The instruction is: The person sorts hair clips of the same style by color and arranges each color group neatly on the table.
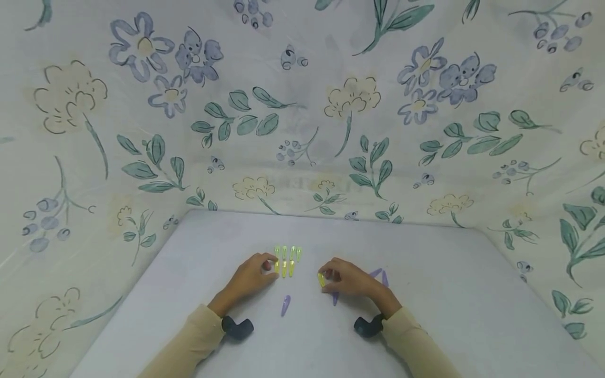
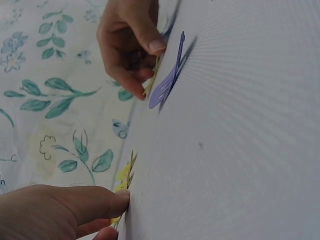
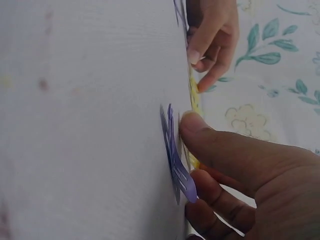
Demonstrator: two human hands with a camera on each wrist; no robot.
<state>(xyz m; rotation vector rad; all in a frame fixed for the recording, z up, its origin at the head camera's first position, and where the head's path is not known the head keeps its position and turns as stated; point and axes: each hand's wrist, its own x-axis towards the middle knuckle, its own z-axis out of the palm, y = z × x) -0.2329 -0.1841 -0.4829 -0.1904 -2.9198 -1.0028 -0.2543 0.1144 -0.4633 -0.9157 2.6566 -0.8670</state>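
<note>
My left hand (image 1: 250,275) holds the leftmost yellow snap hair clip (image 1: 276,268) between thumb and forefinger at the end of a short row. Directly behind that row stands another of lime-green hair clips (image 1: 284,252). On the right, my right hand (image 1: 347,278) pinches a yellow hair clip (image 1: 321,280), apart from the rows. Under the right hand lies a purple hair clip (image 1: 335,298), partly covered; the right wrist view shows this purple clip (image 3: 180,172) close beside the thumb. The left wrist view shows the left thumb (image 2: 102,202) against the yellow clips (image 2: 125,172).
A lone purple hair clip (image 1: 285,305) lies in front of the rows. Two more purple clips (image 1: 385,278) rest beyond the right wrist, partly behind it. The white table (image 1: 227,231) meets a floral cloth (image 1: 302,131) at its back and sides.
</note>
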